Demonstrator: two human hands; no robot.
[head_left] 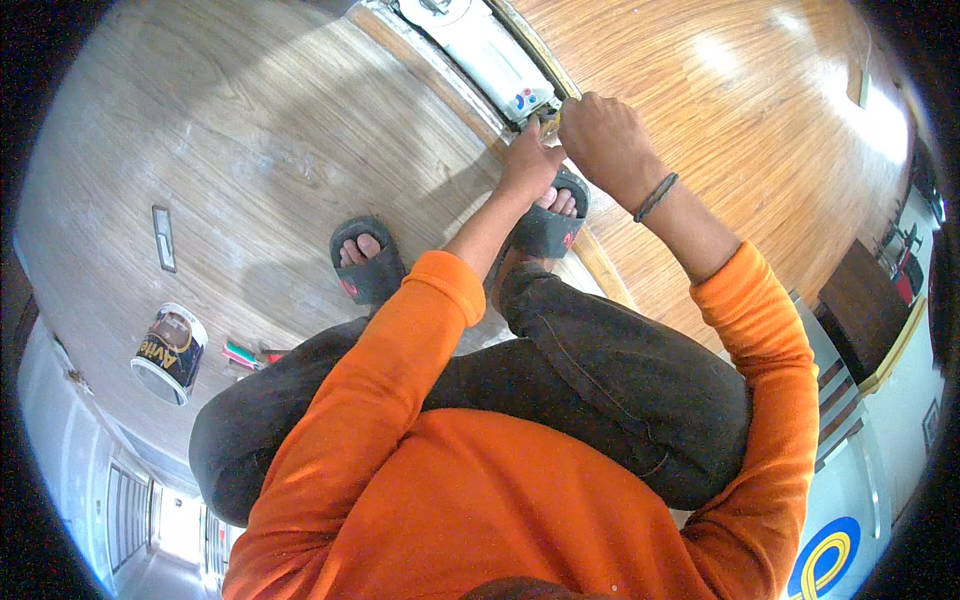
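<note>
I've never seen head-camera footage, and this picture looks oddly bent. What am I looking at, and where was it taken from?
No robot here: these are a person's own bare hands. A wide fisheye camera on their head looks down, so straight edges curve toward the rim. The orange sleeves, dark trousers and black sandals are the wearer's.

The left hand and right hand are close together at the near end of a long white casing, by the border between a greyish floor and an orange-brown one. Anything held there is too small to make out. Off to the left, a tub is on the greyish floor.
</note>
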